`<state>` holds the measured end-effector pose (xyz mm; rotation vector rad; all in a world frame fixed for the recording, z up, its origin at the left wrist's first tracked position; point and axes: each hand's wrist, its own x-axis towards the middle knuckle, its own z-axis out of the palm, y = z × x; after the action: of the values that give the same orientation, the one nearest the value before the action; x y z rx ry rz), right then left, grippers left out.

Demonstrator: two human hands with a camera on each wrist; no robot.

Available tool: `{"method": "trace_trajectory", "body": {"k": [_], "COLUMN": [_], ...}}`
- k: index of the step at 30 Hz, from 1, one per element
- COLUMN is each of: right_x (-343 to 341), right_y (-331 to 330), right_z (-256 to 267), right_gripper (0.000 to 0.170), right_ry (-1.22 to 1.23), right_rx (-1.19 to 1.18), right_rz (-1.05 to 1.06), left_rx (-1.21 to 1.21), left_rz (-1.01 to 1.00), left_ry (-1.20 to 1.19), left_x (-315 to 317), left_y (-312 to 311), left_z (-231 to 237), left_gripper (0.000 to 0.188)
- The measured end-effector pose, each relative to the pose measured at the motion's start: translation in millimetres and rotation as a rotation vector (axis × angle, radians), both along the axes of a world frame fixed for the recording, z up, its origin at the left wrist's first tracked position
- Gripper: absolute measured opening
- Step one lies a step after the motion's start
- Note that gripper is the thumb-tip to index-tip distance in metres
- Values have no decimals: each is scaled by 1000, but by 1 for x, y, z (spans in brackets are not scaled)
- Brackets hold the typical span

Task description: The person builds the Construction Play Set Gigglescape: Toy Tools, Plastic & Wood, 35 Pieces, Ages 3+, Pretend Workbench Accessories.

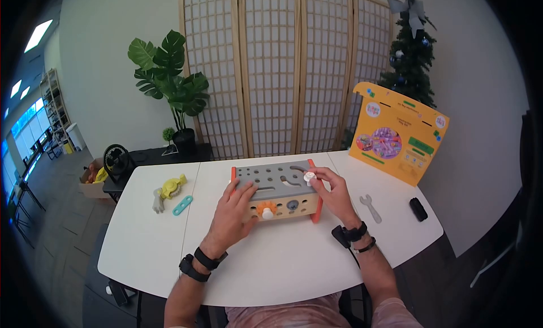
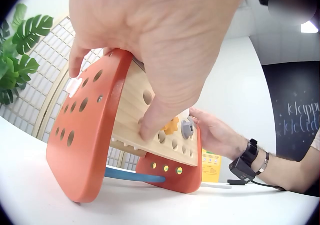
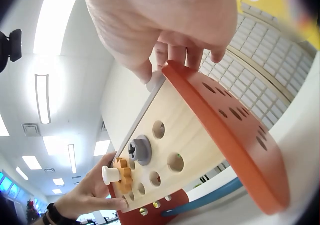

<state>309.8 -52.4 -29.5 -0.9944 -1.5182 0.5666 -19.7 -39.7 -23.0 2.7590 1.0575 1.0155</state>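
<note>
"Left hand [image 1: 232, 218] first: what's it doing?"

"Gripping the toy workbench [image 1: 268, 180] by its left end, fingers over the grey top, thumb against the wooden front."

"And the right hand [image 1: 334, 198]?"

"Pinching a white piece [image 1: 309, 177] at the right end of the top."

"Where does it all sit?"

"On a big white table [image 1: 271, 271]. The yellow-orange box [image 1: 396, 138] stands at the far right corner, and the toy workbench is midway across, closer to the far edge than the near one."

"What's under its top?"

"Two red end panels [image 2: 90, 130], with a blue bar [image 2: 132, 176] running low between them."

"Anything smaller lying about?"

"Yes, a yellow-and-grey piece [image 1: 171, 188] towards the far left corner. A grey wrench [image 1: 371, 209] lies right of the toy workbench, then a black object [image 1: 418, 210] near the table's right edge; I can't tell what that is. A teal strip [image 1: 182, 206] with holes sits just beside the yellow-and-grey piece."

"And on the wooden front?"

"An orange gear [image 1: 260, 206] with a white bolt [image 1: 267, 214] through its middle, and a grey bolt [image 1: 292, 205] to its right."
</note>
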Motion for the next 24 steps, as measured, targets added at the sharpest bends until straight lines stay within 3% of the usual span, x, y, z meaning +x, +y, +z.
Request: {"method": "trace_trajectory", "body": {"k": [7,12,24], "right_x": [-2,-1,-6], "right_y": [3,9,6], "right_z": [-2,-9,-5], "right_gripper": [28,17,27], "right_ry": [16,131,62], "right_rx": [34,72,75], "right_rz": [8,40,-71], "left_rx": [-5,-14,-17], "left_rz": [-2,3,3], "left_ry": [-4,1,2], "left_x": [0,0,1], "left_y": [-1,-2,-2], "left_z": [1,1,1], "left_gripper": [87,87,88]}}
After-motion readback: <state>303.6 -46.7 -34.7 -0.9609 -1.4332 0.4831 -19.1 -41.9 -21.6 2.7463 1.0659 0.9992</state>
